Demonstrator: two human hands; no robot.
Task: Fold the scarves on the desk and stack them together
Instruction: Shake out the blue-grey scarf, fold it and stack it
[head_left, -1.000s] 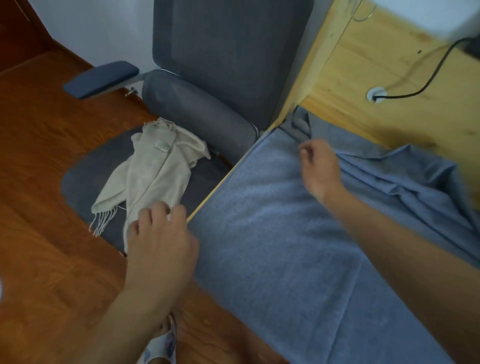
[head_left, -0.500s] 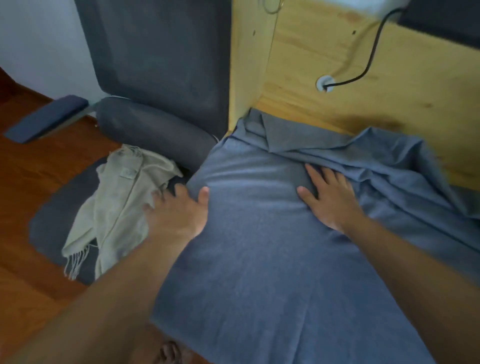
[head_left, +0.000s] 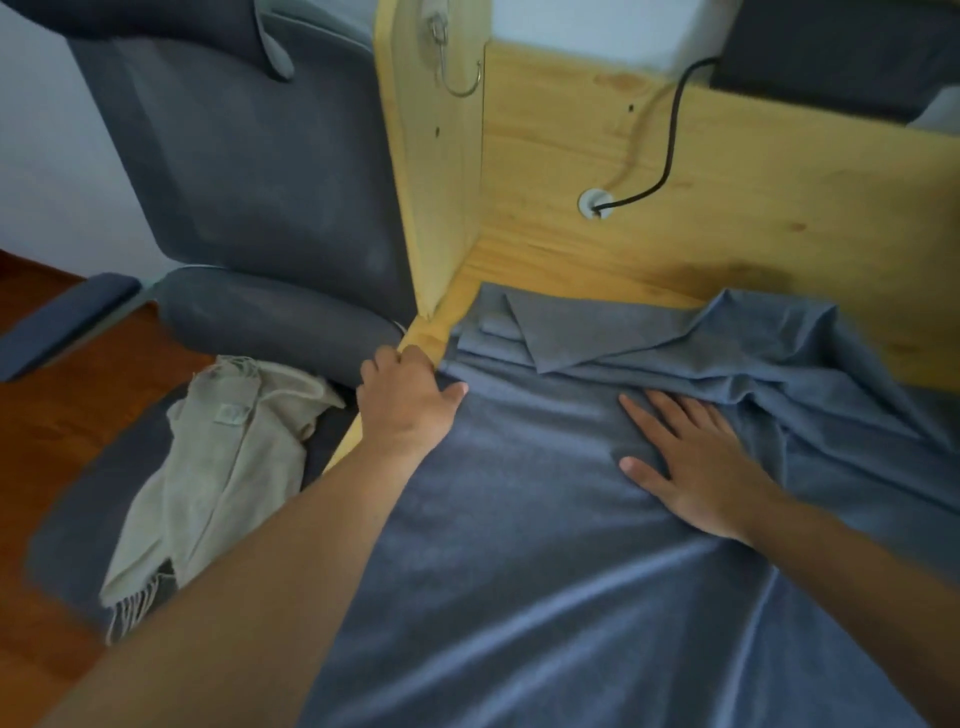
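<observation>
Soft, dim indoor light falls evenly across the scene, with a faint sheen on the blue scarf (head_left: 519, 519) and a soft shadow on the wooden desk (head_left: 727, 270) behind it. Wide-angle distortion bends the edges, and slight blur smears the forearms in the foreground.

Blue scarf (head_left: 519, 545) past the bottom edge — left fingertips (head_left: 387, 358) tucked under.

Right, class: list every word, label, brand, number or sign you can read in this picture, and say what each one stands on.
No text can be read anywhere in this view.
Sewn label on the beige scarf, on the chair seat: too small and blurred to read.
Blue scarf, wooden desk, cable, metal hook: no markings visible.
</observation>
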